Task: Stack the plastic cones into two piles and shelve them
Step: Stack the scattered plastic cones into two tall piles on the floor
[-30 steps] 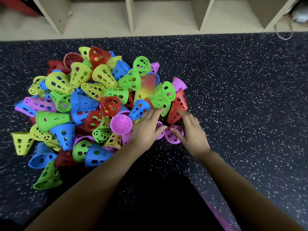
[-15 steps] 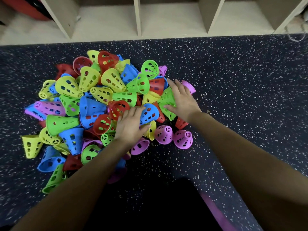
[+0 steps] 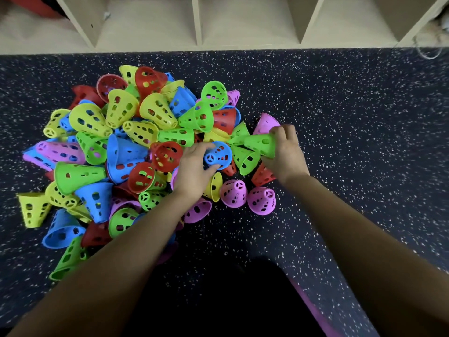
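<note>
The shelf (image 3: 200, 23) is cut off by the top edge, so only the floors and dividers of its compartments show. The heap of plastic cones (image 3: 136, 147) lies on the speckled floor (image 3: 352, 122) just in front of it, and its lower cones are buried under others and hard to count. A dark shape at the bottom edge cannot be made out. The left hand (image 3: 194, 171) covers several cones beneath its palm, and its fingers and thumb curl round a blue cone (image 3: 220, 155) at the heap's right side, narrow tip toward the camera. The right hand (image 3: 288, 153) is clenched on a green cone (image 3: 260, 144) lying sideways, and partly hides a pink cone (image 3: 266, 122) behind it. Two purple cones (image 3: 234, 193) stand wide end down on the floor between the wrists, near the heap's edge. Half a second ago both hands lay flatter on the heap. The left has since closed round the blue cone, and the right has drawn the green one out toward the right.
</note>
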